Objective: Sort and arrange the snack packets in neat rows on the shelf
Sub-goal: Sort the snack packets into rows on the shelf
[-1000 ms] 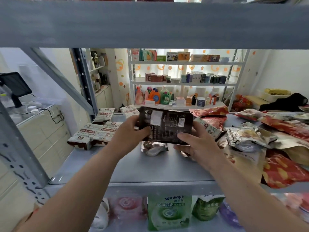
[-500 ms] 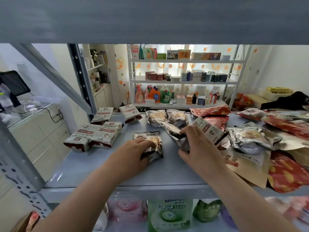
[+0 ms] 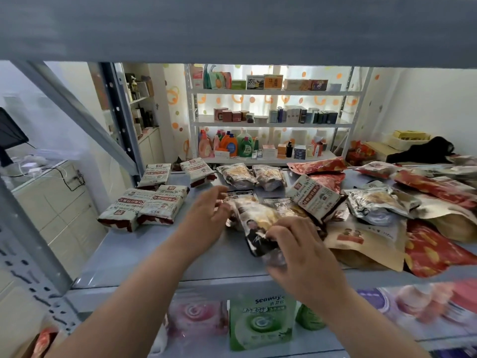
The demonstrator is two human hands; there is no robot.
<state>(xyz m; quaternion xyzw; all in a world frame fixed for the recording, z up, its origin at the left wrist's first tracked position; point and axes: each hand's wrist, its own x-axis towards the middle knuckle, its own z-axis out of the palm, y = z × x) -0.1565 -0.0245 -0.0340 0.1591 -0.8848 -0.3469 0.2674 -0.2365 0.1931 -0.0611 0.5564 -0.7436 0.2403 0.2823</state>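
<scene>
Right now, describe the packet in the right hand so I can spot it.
On the grey shelf, front centre, beside the jumbled pile, the right hand pinches a dark packet. Its clear window shows pale yellow snacks, unlike the white-and-maroon packets on the left.

L hand fwd, fingers loose, spread | R hand lower, fingers curled, pinching snack packet

White rack (boxes, bottles) against a backlit orange-dotted curtain.
</scene>
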